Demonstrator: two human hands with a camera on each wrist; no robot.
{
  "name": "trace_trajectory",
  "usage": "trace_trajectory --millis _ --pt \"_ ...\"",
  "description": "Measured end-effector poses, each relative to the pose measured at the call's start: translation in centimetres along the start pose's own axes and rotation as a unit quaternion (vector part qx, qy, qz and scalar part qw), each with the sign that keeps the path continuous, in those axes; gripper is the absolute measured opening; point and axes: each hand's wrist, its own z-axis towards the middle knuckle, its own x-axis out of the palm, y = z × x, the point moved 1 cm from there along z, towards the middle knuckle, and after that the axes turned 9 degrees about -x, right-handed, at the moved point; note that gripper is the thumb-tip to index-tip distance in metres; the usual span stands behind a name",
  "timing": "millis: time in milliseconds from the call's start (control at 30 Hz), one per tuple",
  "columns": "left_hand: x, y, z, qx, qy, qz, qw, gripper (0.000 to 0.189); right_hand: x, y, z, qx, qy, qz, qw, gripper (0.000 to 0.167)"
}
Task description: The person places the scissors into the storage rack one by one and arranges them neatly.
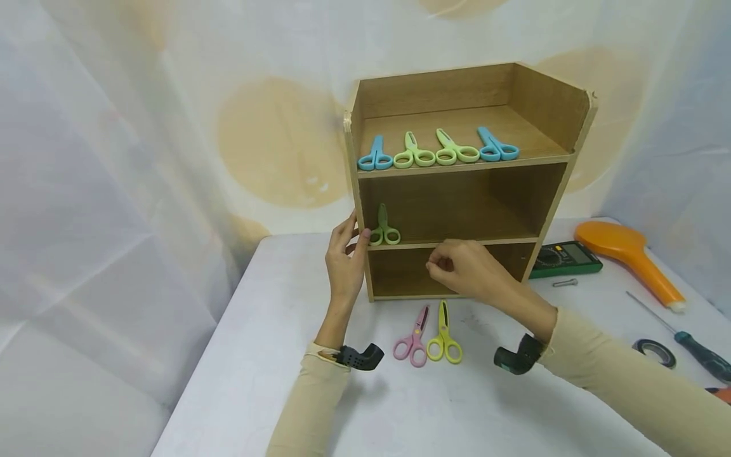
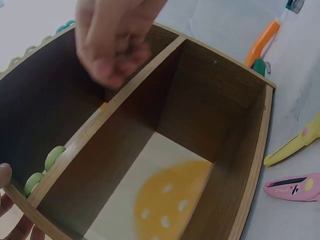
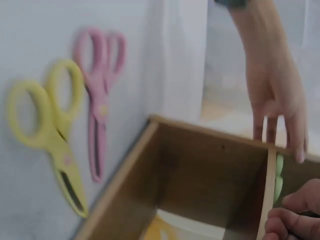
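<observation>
A wooden shelf unit (image 1: 457,206) stands on the table. My left hand (image 1: 346,263) grips its left side panel, with the thumb at the front edge and the fingers along the outside. Beside that thumb, a pair of green scissors (image 1: 384,227) is on the middle shelf, handles at the front edge. My right hand (image 1: 471,270) is in front of the lower shelf, fingers curled with nothing between them; it is blurred in the left wrist view. Pink scissors (image 1: 412,339) and yellow scissors (image 1: 444,336) lie on the table before the unit.
On the top shelf lie blue scissors (image 1: 375,154), two light green pairs (image 1: 412,152) and another blue pair (image 1: 495,146). To the right are a multimeter (image 1: 565,259), a bolt (image 1: 565,283), an orange paddle-shaped thing (image 1: 628,254), a screwdriver (image 1: 699,352) and a tape roll (image 1: 655,353).
</observation>
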Motion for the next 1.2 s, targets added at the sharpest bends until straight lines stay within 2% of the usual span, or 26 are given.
trace_trajectory --millis 100,300,533,733,1033,1200 --pt "0.1 0.1 -0.1 0.000 0.004 -0.003 1.0000 0.047 0.4 0.4 -2.2 -0.002 0.016 0.002 0.9999 0.003" --pt "0.1 0.1 -0.1 -0.003 0.006 -0.001 1.0000 0.048 2.3 0.3 -6.2 0.006 0.051 0.004 0.9986 0.004" --pt "-0.2 0.0 -0.2 0.000 0.004 -0.001 1.0000 0.048 5.0 -1.3 -9.0 0.036 0.089 0.007 0.9954 0.006" --pt "-0.2 0.2 -0.2 -0.008 0.005 0.007 0.9999 0.049 6.6 -2.1 -10.3 0.046 0.106 0.021 0.9931 0.012" --pt "0.0 0.1 -0.2 -0.002 -0.002 -0.005 1.0000 0.047 7.5 -2.4 -10.4 0.085 0.084 -0.003 0.9928 0.021" --pt "0.1 0.0 -0.1 0.004 0.000 -0.002 1.0000 0.046 7.7 -3.0 -10.3 0.107 0.077 0.018 0.9911 0.019"
